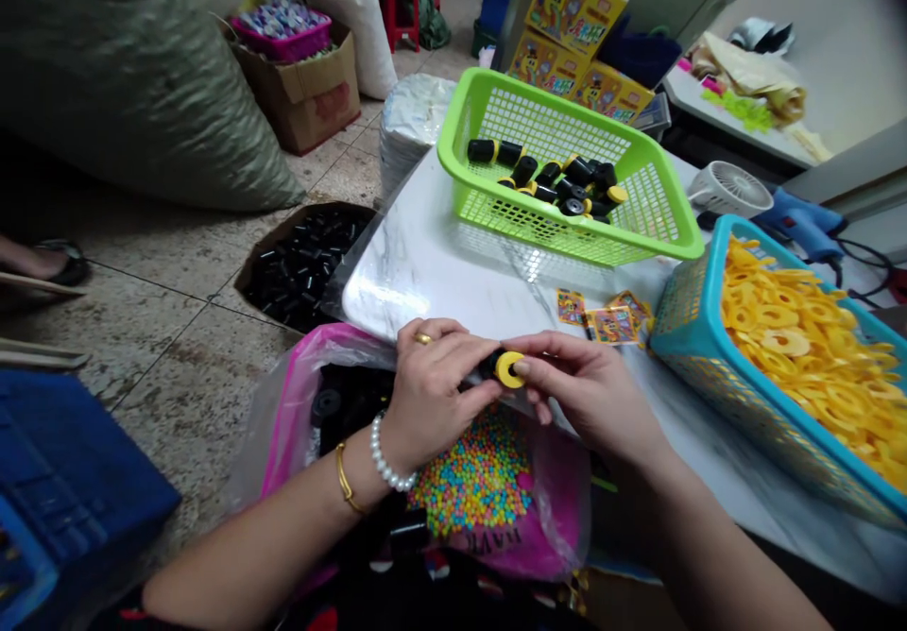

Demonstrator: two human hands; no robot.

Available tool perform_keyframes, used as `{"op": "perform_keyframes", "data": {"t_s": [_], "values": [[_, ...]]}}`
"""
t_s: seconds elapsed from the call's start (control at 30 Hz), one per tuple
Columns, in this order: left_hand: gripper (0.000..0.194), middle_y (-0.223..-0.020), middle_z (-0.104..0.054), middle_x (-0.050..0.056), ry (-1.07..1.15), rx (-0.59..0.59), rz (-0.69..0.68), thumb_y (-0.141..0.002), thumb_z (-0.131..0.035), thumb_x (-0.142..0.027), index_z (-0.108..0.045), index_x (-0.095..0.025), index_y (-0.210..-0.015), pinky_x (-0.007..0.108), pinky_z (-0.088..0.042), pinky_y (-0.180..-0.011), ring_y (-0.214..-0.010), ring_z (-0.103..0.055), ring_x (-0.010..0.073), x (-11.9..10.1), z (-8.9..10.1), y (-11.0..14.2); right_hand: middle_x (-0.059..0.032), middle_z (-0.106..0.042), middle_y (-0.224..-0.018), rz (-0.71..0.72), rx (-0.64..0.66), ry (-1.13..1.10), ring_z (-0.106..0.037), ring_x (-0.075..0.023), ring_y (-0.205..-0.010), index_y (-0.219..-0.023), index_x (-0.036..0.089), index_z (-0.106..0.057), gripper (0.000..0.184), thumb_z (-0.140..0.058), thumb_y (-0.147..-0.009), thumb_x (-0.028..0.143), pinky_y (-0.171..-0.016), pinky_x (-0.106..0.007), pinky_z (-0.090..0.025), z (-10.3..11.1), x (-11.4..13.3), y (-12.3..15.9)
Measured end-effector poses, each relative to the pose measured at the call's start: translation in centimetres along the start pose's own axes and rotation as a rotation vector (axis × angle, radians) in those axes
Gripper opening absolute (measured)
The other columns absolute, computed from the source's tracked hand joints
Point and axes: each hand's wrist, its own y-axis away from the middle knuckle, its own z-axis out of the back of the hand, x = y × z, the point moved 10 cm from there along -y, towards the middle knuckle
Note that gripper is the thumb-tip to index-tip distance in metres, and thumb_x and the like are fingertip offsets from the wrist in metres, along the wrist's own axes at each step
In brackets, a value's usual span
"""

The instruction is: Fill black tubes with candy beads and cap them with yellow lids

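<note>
My left hand (pixel 443 376) is closed around a small black cylinder (pixel 488 364), most of which its fingers hide. At the cylinder's end sits a yellow ring cap (pixel 508 370), and my right hand (pixel 577 381) pinches its edge between thumb and fingers. Both hands are over a pink tub (pixel 559 518) lined with clear plastic, close to the table edge. Small multicoloured beads (pixel 471 475) fill part of that tub. Black cylinders (pixel 340 404) lie in its left part, partly covered by my left arm.
On the white table (pixel 403 263), a green basket (pixel 567 225) holds capped black cylinders. A blue basket (pixel 684 319) of yellow rings stands right, near printed cards (pixel 610 325), a small fan (pixel 733 189) and a blue heat gun (pixel 804 220). Sacks, boxes and a blue crate (pixel 77 461) surround the floor.
</note>
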Motion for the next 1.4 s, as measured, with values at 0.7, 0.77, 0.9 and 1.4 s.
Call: {"op": "perform_keyframes", "data": {"t_s": [0.7, 0.77, 0.9, 1.4], "values": [[0.025, -0.08, -0.073, 0.003, 0.581, 0.219, 0.394, -0.092, -0.054, -0.025, -0.067, -0.016, -0.111, 0.019, -0.049, -0.048, -0.055, -0.063, 0.0095, 0.4, -2.4, 0.8, 0.006, -0.057, -0.057, -0.129, -0.048, -0.259, -0.048, -0.005, -0.037, -0.089, 0.018, -0.058, 0.028, -0.076, -0.076, 0.035, -0.037, -0.016, -0.038, -1.4, -2.5, -0.1], [0.027, -0.079, -0.074, 0.002, 0.678, 0.166, 0.457, -0.093, -0.053, -0.026, -0.066, -0.017, -0.115, 0.018, -0.053, -0.051, -0.057, -0.065, 0.0092, 1.0, -2.8, 1.3, 0.0048, -0.059, -0.056, -0.097, -0.042, -0.296, -0.051, -0.0063, -0.04, -0.091, 0.018, -0.059, 0.024, -0.07, -0.082, 0.037, -0.041, -0.017, -0.041, -1.4, -2.6, 0.1], [0.028, -0.088, -0.073, 0.003, 0.67, 0.084, 0.432, -0.09, -0.058, -0.022, -0.066, -0.017, -0.117, 0.021, -0.06, -0.065, -0.066, -0.067, 0.01, 1.1, -2.6, 1.4, 0.0046, -0.06, -0.057, -0.076, -0.068, -0.307, -0.052, -0.0068, -0.041, -0.095, 0.019, -0.06, 0.02, -0.066, -0.086, 0.036, -0.043, -0.018, -0.041, -1.2, -2.9, 0.2], [0.032, -0.071, -0.071, 0.005, 0.95, 0.176, 0.668, -0.089, -0.06, -0.032, -0.066, -0.011, -0.113, 0.025, -0.058, -0.053, -0.052, -0.066, 0.0129, 2.5, -5.1, 2.3, 0.0075, -0.054, -0.067, 0.004, -0.113, -0.094, -0.055, -0.0072, -0.039, -0.091, 0.022, -0.045, 0.025, -0.062, -0.087, 0.04, -0.037, -0.019, -0.042, -1.6, -1.5, 0.2]]}}
